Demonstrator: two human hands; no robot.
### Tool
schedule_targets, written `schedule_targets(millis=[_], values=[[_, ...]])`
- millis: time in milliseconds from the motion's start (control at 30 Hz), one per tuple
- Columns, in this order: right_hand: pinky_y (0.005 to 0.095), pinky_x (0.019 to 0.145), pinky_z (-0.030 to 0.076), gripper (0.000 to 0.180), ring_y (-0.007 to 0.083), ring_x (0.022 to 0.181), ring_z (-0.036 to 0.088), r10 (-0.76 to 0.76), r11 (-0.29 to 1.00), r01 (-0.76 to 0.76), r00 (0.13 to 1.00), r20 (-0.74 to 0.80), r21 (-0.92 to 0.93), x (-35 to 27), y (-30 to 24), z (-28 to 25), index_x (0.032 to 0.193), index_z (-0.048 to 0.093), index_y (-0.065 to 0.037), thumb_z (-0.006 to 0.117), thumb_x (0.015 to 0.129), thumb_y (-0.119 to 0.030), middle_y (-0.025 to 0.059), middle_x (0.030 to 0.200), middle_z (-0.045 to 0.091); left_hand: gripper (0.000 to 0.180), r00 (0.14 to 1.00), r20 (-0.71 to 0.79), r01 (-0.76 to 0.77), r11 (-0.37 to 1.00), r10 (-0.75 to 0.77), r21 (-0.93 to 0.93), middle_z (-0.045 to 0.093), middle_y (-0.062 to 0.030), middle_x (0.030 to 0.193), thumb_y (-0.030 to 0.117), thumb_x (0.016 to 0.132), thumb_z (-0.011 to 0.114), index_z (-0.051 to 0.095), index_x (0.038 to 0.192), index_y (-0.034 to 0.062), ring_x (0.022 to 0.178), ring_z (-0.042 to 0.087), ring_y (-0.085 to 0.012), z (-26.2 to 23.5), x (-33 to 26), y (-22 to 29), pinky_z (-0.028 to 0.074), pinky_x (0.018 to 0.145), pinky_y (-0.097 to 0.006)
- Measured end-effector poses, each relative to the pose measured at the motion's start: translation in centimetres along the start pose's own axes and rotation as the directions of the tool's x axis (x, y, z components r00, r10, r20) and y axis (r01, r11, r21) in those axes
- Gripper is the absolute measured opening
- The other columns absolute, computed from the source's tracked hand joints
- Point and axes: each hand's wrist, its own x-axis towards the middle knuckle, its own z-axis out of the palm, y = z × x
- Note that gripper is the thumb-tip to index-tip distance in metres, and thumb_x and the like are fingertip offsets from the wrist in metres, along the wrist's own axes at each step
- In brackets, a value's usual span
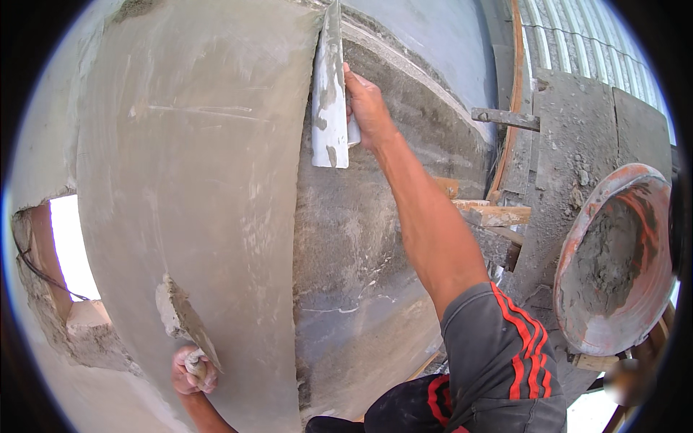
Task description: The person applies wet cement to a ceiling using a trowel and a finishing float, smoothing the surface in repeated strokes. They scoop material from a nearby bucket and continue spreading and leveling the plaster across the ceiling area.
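My right hand [369, 108] is closed round the handle of a long, pale plastering trowel [329, 108] smeared with grey mortar. Its blade stands lengthwise at the border of the smooth plaster [209, 173], near the top. At lower left, my left hand [195, 369] grips the handle of a mortar-caked trowel [186, 314], held in front of the same plastered wall. Grey mortar coats its blade, so the exact blade shape is hard to make out. Right of the plaster edge lies a darker, rougher strip of wall [361, 238].
A reddish basin [570, 317] of wet mortar stands at the far right, beside dusty boards [570, 144]. Wooden pieces [498, 215] jut out beyond my right arm. On the left, the wall has a rough-edged opening [68, 245] with a dark cable [47, 274].
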Motion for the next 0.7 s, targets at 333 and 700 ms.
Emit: schedule_targets(millis=[333, 700], values=[[0.0224, 0.042, 0.036, 0.052, 0.0035, 0.05, 0.045, 0.146, 0.986, -0.145, 0.989, -0.003, 0.081, -6.8, 3.8, -0.2, 0.126, 0.071, -0.004, 0.063, 0.108, -0.052, -0.004, 0.071, 0.058, 0.063, 0.998, 0.037, 0.051, 0.998, -0.05, -0.035, 0.06, -0.0197, 0.066, 0.03, 0.088, 0.091, 0.059, 0.124, -0.0106, 0.043, 0.051, -0.0208, 0.1, 0.2, -0.2, 0.038, 0.034, -0.033], [0.0228, 0.046, 0.034, 0.039, 0.0028, 0.054, 0.041, -0.065, 0.944, 0.037, 0.995, -0.076, -0.327, -1.3, -3.7, -2.5, 0.105, 0.073, -0.005, 0.066, 0.109, -0.043, -0.0072, 0.07, 0.048, 0.06, 0.998, 0.039, 0.052, 0.997, -0.05, -0.064, 0.063, -0.0237, 0.068, 0.024, 0.088, 0.09, 0.06, 0.123, -0.0145, 0.048, 0.055, -0.0209, -0.1, 0.2, -0.2, 0.038, 0.037, -0.033]])
